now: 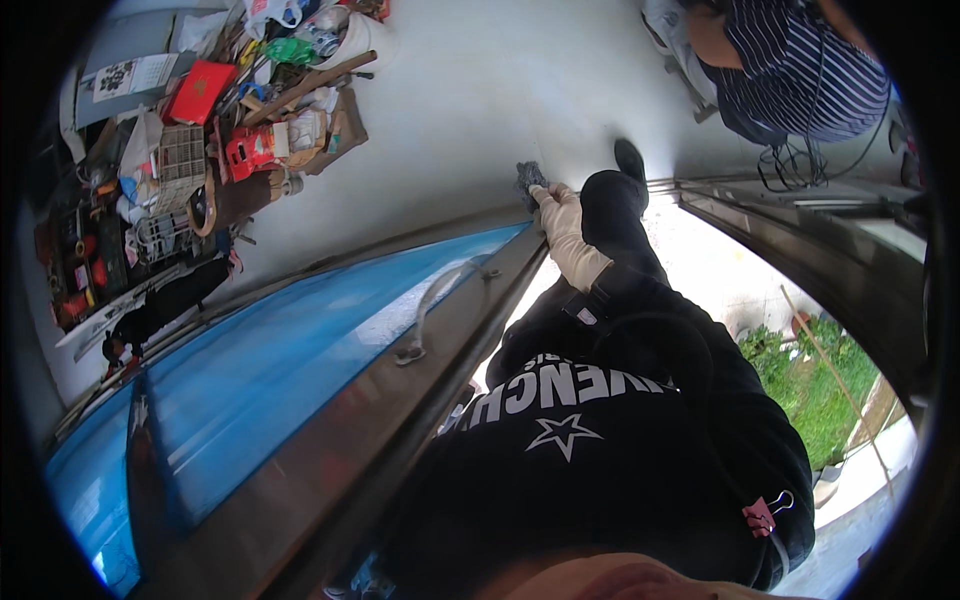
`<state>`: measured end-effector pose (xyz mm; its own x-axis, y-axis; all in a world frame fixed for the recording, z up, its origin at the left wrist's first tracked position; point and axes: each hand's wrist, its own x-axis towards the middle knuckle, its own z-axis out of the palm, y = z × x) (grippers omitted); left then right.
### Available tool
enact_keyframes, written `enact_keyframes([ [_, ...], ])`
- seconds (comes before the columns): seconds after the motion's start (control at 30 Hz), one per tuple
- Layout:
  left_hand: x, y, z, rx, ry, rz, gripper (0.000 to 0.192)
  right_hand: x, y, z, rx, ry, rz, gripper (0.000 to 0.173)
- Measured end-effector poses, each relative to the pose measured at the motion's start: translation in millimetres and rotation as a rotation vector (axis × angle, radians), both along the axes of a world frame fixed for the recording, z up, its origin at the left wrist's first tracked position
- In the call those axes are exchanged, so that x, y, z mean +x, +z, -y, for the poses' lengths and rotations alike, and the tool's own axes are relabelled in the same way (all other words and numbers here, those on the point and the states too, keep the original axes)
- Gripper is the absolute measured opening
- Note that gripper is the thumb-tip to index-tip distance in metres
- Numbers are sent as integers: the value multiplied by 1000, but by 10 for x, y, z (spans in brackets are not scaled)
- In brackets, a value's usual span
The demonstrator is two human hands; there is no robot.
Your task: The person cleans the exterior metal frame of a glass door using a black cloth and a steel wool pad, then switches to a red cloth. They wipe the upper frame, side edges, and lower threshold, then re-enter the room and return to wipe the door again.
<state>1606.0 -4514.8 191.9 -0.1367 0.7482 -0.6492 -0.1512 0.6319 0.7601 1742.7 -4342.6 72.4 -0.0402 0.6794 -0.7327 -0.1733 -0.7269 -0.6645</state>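
My right hand [556,196], in a beige covering that reaches up the forearm, grips a crumpled dark grey cloth or scouring pad [531,175]. It is at the far end of a metal-framed door [450,352] with a blue pane [300,337]. Whether the pad touches the frame is not plain. A pale curved handle [429,307] is fixed to the frame, between the hand and my body. My left hand is out of view.
Piled clutter [262,112], with a crate [180,161] and a white bucket [367,41], lies upper left. A person in striped clothing [810,82] is at upper right, near coiled cables [795,165]. A dark metal frame [810,262] and grass [810,397] are on the right.
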Motion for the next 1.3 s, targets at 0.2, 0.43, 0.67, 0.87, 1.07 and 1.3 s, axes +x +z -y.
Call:
enact_keyframes([
  [0.2,90,409,-145,26,45,-133,43,-269,-76,104,69,320,99,32],
  [0.43,118,330,-15,96,167,-308,45,-858,220,273,96,534,149,29],
  [0.67,52,-168,120,-29,510,-448,35,-1232,85,358,154,632,157,28],
  [0.87,-80,-168,137,-41,400,-562,35,-530,-699,-515,36,491,115,27],
  [1.07,-52,19,-126,-339,578,-382,40,997,-887,-1701,-88,534,398,34],
  [1.3,148,290,-501,-609,848,70,67,2091,-392,-2147,-296,483,396,25],
])
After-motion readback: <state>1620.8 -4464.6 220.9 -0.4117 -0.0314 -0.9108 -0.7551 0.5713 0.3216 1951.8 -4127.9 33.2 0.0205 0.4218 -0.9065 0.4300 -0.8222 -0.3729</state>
